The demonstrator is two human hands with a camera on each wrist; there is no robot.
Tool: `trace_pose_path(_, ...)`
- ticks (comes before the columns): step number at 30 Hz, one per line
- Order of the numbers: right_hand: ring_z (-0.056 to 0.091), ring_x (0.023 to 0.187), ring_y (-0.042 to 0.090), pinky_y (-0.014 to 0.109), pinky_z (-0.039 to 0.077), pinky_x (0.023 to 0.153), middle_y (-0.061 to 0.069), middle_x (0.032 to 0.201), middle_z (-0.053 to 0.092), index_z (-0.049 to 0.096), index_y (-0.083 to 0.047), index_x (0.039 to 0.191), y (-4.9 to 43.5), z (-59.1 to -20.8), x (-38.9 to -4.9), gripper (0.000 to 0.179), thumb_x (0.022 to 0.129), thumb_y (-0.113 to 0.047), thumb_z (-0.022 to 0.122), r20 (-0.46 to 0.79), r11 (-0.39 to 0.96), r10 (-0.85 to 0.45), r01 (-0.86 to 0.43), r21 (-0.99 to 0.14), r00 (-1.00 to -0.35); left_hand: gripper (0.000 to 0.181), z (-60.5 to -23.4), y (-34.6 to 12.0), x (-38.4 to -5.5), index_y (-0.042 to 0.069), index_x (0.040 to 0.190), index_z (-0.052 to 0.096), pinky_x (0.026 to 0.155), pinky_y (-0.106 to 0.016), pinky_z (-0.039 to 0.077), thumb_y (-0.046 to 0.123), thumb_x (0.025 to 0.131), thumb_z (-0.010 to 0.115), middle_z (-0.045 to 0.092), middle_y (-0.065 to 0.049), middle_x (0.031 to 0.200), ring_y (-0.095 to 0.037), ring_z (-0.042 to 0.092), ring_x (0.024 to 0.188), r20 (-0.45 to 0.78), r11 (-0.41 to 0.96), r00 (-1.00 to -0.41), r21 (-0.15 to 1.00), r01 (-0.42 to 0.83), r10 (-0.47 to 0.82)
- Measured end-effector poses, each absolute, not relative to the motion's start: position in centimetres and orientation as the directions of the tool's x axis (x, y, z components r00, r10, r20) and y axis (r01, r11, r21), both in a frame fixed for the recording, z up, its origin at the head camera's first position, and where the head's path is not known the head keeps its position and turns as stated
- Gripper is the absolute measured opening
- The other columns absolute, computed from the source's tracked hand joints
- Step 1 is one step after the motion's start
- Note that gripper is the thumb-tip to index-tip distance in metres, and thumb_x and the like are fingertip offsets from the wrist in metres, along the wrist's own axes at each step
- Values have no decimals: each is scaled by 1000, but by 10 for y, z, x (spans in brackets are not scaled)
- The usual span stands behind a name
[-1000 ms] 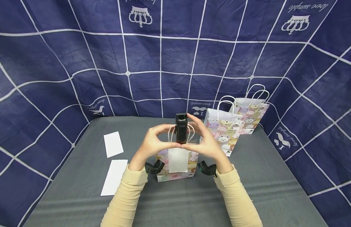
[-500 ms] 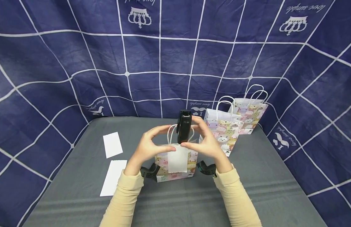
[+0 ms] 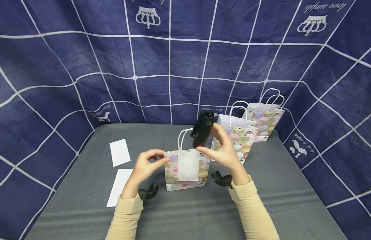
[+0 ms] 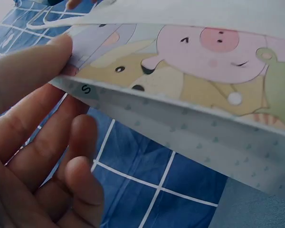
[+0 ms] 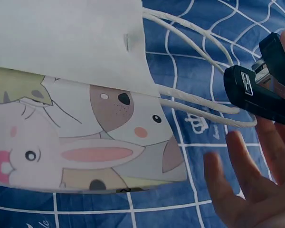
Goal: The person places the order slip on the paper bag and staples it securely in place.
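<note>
My left grip point(image 3: 147, 165) pinches the upper left edge of the patterned paper bag point(image 3: 172, 170), below the middle of the frame on the table point(image 3: 281, 180). My right grip point(image 3: 224, 145) holds a black stapler point(image 3: 203, 129) by the bag's upper right corner; whether it touches the handles point(image 3: 180, 138) I cannot tell. White paper point(image 3: 188, 165) covers part of the bag's front. I judge the step in hand to be steadying the bag between staplings; the next move seems to call for a still edge and a clear stapler. My right wrist view shows a small mark point(image 5: 127, 42), perhaps a staple, lost from the head; my left shows a heart-dotted side panel point(image 4: 194, 128).
</note>
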State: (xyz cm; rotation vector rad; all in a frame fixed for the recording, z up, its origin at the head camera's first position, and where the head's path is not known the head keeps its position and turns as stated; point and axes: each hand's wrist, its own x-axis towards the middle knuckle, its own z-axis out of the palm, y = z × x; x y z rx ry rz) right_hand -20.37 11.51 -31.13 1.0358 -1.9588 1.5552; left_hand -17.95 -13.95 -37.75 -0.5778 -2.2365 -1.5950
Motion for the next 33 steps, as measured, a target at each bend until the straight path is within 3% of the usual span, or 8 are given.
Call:
trace_pose_path(5, 58, 101, 12, 28, 40, 95, 9, 115, 60, 47, 15, 123, 120, -318, -206, 72, 57, 21, 76, 708, 119, -261, -750, -651, -656, 10, -380, -139, -181, -4, 89, 69, 61, -28, 47, -4, 79, 71, 66, -14, 77, -10, 55, 67, 482, 274, -871, 828, 488, 94)
trace_pose_path(10, 59, 103, 11, 28, 41, 95, 0, 118, 59, 47, 10, 128, 129, -336, -217, 77, 58, 21, 77, 708, 86, -249, -743, -663, -661, 11, -383, -138, -183, -5, 91, 68, 65, -26, 49, -4, 81, 69, 66, -15, 79, -10, 59, 70, 471, 241, -879, 847, 473, 70)
trace_pose_path(15, 58, 107, 14, 31, 41, 97, -5, 119, 60, 32, 6, 138, 135, -342, -218, 86, 66, 8, 80, 718, 29, -254, -747, -664, -648, 19, -390, -141, -186, -11, 99, 64, 69, -23, 51, -10, 80, 66, 65, -24, 88, -14, 64, 76, 471, 181, -877, 858, 481, 95)
trace_pose_path(19, 62, 101, 17, 33, 45, 92, 0, 115, 62, 20, 1, 142, 141, -345, -217, 88, 77, -12, 79, 719, -43, -268, -737, -674, -642, 30, -395, -144, -186, -13, 106, 58, 69, -24, 52, -14, 78, 67, 62, -28, 98, -20, 66, 81, 434, 131, -895, 886, 445, 105)
trace_pose_path(21, 63, 100, 17, 31, 47, 89, 1, 116, 61, 17, -1, 143, 144, -348, -217, 88, 80, -16, 76, 720, -68, -269, -733, -677, -640, 28, -398, -144, -186, -12, 103, 57, 67, -23, 52, -14, 77, 67, 61, -27, 99, -20, 67, 81, 415, 105, -905, 900, 423, 92)
trace_pose_path(27, 61, 104, 21, 29, 50, 83, 15, 130, 50, 7, -7, 146, 160, -358, -218, 87, 85, -6, 69, 753, -146, -269, -748, -648, -600, 15, -410, -144, -188, -13, 85, 56, 63, -20, 51, -14, 76, 68, 63, -23, 82, -12, 65, 72, 396, 61, -913, 913, 402, 95)
trace_pose_path(33, 62, 101, 20, 29, 51, 81, 19, 130, 46, 10, -5, 146, 178, -366, -216, 83, 85, -2, 67, 756, -113, -269, -759, -641, -597, 13, -422, -143, -189, -15, 89, 60, 63, -22, 52, -14, 78, 67, 64, -26, 83, -16, 65, 73, 373, 93, -921, 919, 383, 113)
